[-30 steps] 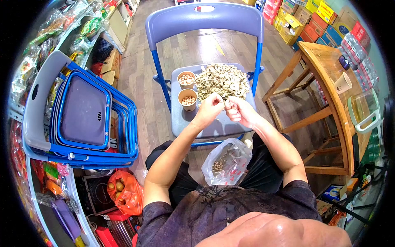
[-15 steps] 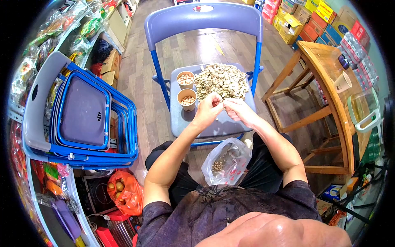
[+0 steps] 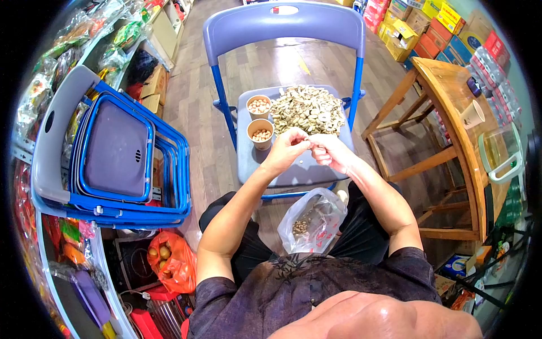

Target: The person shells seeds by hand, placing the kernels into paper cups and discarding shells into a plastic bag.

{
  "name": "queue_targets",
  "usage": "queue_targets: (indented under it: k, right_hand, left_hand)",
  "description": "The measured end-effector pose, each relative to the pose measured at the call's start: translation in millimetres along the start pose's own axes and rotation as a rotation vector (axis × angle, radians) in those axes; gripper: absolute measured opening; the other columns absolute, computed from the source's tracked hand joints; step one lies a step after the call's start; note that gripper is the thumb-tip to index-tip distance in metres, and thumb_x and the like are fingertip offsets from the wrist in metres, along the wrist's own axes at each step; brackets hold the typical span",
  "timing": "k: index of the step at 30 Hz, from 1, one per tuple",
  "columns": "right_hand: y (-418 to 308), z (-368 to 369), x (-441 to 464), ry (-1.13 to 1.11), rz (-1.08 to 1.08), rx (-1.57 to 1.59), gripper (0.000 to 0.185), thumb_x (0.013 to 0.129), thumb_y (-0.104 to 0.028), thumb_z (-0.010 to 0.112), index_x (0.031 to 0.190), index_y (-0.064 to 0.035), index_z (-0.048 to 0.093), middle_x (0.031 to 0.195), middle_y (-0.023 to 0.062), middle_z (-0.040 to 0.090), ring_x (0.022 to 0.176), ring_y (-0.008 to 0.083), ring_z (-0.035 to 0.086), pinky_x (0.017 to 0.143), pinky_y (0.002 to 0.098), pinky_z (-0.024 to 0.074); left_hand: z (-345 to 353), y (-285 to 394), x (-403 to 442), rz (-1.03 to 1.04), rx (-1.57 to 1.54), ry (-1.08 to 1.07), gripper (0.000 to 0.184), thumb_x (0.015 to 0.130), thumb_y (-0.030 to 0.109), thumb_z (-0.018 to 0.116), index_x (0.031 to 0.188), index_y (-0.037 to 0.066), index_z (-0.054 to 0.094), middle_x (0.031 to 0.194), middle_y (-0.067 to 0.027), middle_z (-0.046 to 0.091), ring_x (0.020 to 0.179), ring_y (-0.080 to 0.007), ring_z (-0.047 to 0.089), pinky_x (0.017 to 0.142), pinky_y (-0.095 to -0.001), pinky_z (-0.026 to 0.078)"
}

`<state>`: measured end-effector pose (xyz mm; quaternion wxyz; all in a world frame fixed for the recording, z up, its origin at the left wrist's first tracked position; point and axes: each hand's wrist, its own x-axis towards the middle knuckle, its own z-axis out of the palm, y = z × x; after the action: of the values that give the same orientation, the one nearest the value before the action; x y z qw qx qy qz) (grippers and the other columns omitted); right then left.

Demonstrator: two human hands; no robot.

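Over the seat of a blue folding chair [image 3: 248, 169], my left hand [image 3: 289, 148] and my right hand [image 3: 332, 151] meet, fingertips pinched together. Whatever is between the fingers is too small to make out. Just beyond them lies a heap of pale empty shells [image 3: 307, 110]. To its left stand two paper cups holding light brown nuts, a back cup [image 3: 259, 107] and a front cup [image 3: 260, 134]. Between my knees, a clear plastic bag [image 3: 313, 220] is open at the top, with some unshelled nuts [image 3: 300, 227] inside.
Folded blue chairs [image 3: 116, 150] lean at the left beside shelves of packaged goods. An orange bag [image 3: 174, 263] of round items sits below them. At the right, a wooden table [image 3: 451, 96] holds a paper cup [image 3: 472, 114] and a green-rimmed jug [image 3: 501, 151]. Stacked boxes stand behind.
The view has shifted slightly. My hands stay together over the seat, and the fingers of my right hand have curled in more than half a second ago.
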<state>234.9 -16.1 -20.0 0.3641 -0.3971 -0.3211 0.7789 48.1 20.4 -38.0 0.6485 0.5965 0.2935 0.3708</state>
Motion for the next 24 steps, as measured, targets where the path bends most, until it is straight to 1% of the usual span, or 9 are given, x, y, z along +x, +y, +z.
queue_targets:
  k: [1,3,8,11,15,18,19,21,24]
  right_hand:
    - [0.3,1.6,0.5,0.038,-0.008,-0.035,0.019,0.092,-0.024,0.055,0.078,-0.0117,0.055,0.058,-0.0102,0.031,0.048,0.0029,0.024,0.042,0.0205,0.0182]
    - [-0.8,3.6,1.0,0.073,-0.017,-0.046,0.017,0.089,-0.023,0.056,0.077,-0.0116,0.055,0.058,-0.0102,0.031,0.047,0.003,0.023,0.042,0.021,0.0179]
    - [2.7,-1.8,4.0,0.12,-0.105,-0.161,0.013,0.092,-0.022,0.057,0.082,-0.013,0.057,0.06,-0.0116,0.035,0.048,0.001,0.026,0.043,0.02,0.0178]
    - [1.4,2.4,2.5,0.112,-0.067,-0.195,0.014,0.093,-0.024,0.057,0.083,-0.0134,0.057,0.06,-0.0118,0.036,0.048,0.0007,0.026,0.043,0.0197,0.0179]
    - [2.8,-2.7,4.5,0.044,-0.055,-0.149,0.017,0.095,-0.026,0.054,0.086,-0.0122,0.057,0.059,-0.0121,0.033,0.048,0.0011,0.025,0.043,0.02,0.0177]
    - [-0.1,-2.7,2.4,-0.019,-0.045,-0.079,0.021,0.097,-0.03,0.051,0.089,-0.0116,0.057,0.06,-0.0108,0.033,0.048,0.002,0.026,0.042,0.02,0.0183]
    - [0.4,-3.1,2.8,-0.016,-0.042,-0.075,0.021,0.097,-0.03,0.051,0.089,-0.0116,0.057,0.06,-0.0108,0.033,0.048,0.002,0.026,0.042,0.02,0.0183]
    - [1.0,-6.5,5.2,-0.093,-0.018,0.231,0.027,0.098,-0.036,0.048,0.092,-0.011,0.056,0.063,-0.0086,0.036,0.05,0.0032,0.029,0.043,0.0189,0.0215]
    - [3.1,-19.5,10.4,-0.198,-0.033,0.553,0.042,0.1,-0.04,0.045,0.114,-0.0023,0.055,0.089,0.0052,0.058,0.076,0.0146,0.056,0.064,0.0252,0.047]
  left_hand:
    - [-0.5,1.7,-2.3,-0.012,0.019,0.015,0.006,0.089,0.007,0.064,0.092,0.003,0.062,0.084,0.001,0.062,0.076,-0.0053,0.054,0.068,-0.0217,0.045]
    - [-2.0,-1.5,-1.8,0.03,0.077,0.034,0.006,0.092,0.013,0.061,0.093,0.007,0.059,0.077,0.0051,0.055,0.062,-0.0021,0.045,0.051,-0.0183,0.035]
    - [6.7,-0.7,-10.3,0.223,0.548,0.262,0.017,0.085,0.007,0.064,0.102,0.003,0.063,0.086,-0.0069,0.062,0.077,-0.0166,0.059,0.069,-0.0308,0.049]
    - [6.8,-2.0,-8.2,0.376,0.734,0.189,0.015,0.084,0.008,0.066,0.098,0.004,0.064,0.088,-0.0092,0.063,0.078,-0.0206,0.061,0.069,-0.0322,0.05]
    - [12.2,7.9,-8.9,0.316,0.669,0.236,0.012,0.081,0.015,0.068,0.088,0.005,0.066,0.082,-0.0117,0.064,0.084,-0.0306,0.062,0.074,-0.0411,0.048]
    - [5.2,16.5,-7.0,0.289,0.697,0.221,0.01,0.081,0.014,0.067,0.087,0.006,0.066,0.081,-0.0118,0.063,0.083,-0.031,0.061,0.074,-0.0413,0.048]
    - [-1.2,17.9,-4.3,0.373,0.782,0.25,0.008,0.081,0.01,0.067,0.086,0.004,0.066,0.081,-0.0102,0.063,0.078,-0.0256,0.061,0.07,-0.0355,0.048]
    - [-15.8,25.0,-2.0,0.468,0.929,0.349,0.007,0.08,0.009,0.066,0.084,0.004,0.065,0.081,-0.0109,0.064,0.08,-0.0277,0.061,0.073,-0.0375,0.047]
    - [-38.7,33.0,-2.6,0.378,1.23,0.469,0.008,0.08,0.01,0.067,0.087,0.006,0.065,0.084,-0.0101,0.065,0.083,-0.0284,0.061,0.076,-0.0415,0.047]
